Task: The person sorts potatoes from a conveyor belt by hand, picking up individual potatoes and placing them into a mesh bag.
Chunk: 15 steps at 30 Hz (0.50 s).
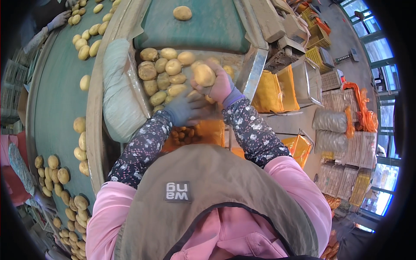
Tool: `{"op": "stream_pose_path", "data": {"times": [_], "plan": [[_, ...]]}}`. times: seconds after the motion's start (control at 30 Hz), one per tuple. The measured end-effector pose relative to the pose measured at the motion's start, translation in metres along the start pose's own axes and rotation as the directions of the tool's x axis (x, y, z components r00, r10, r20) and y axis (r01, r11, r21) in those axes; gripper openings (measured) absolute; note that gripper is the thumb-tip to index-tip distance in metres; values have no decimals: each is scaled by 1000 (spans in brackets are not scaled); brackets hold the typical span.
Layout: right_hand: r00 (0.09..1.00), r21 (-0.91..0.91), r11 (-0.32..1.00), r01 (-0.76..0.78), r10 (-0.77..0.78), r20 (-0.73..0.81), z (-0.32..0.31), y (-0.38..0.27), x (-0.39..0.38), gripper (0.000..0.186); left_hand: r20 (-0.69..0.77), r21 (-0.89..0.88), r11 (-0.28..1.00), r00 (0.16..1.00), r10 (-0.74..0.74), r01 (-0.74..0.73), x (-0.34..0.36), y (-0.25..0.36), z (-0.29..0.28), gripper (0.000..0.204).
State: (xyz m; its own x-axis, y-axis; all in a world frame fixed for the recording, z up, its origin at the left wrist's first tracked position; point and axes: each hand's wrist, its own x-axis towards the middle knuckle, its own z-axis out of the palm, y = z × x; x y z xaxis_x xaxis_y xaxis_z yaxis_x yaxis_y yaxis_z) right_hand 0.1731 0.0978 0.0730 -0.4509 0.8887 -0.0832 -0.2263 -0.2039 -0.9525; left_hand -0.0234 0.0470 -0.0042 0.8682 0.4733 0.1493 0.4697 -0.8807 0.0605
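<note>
From the head camera, the right hand point(221, 86), in a pink glove, was curled around a potato point(204, 74), holding it above the heap point(162, 73) of potatoes in the metal chute point(253, 69). The fingers wrapped its far side and the palm cupped it from the right. The left hand point(185, 109), in a blue-grey glove, lay half open and low at the near edge of the heap; whether it gripped anything I could not tell.

The potato looked firm and fairly heavy for its size, its skin dry and dusty, so not slippery, though it would likely bruise if dropped. A whole-hand grasp round the middle seemed best. Its long axis ran roughly up-left to down-right, one blunt end toward the belt point(203, 30).

An orange sack point(208, 132) holding potatoes sat just below the hands.
</note>
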Motion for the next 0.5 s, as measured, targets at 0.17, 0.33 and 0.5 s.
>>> {"op": "stream_pose_path", "data": {"times": [0.17, 0.33, 0.5], "plan": [[966, -512, 830, 223, -258, 3, 0, -29, -19, 52, -45, -29, 999, 999, 26, -28, 14, -1, -4, 57], [977, 278, 960, -27, 84, -196, -29, -53, -43, 49, -120, -91, 991, 989, 82, -93, 25, -1, -7, 48], [834, 178, 902, 393, -268, -482, -117, -82, -100, 49, -205, -82, 994, 977, 50, -68, 33, 7, -10, 41]]}}
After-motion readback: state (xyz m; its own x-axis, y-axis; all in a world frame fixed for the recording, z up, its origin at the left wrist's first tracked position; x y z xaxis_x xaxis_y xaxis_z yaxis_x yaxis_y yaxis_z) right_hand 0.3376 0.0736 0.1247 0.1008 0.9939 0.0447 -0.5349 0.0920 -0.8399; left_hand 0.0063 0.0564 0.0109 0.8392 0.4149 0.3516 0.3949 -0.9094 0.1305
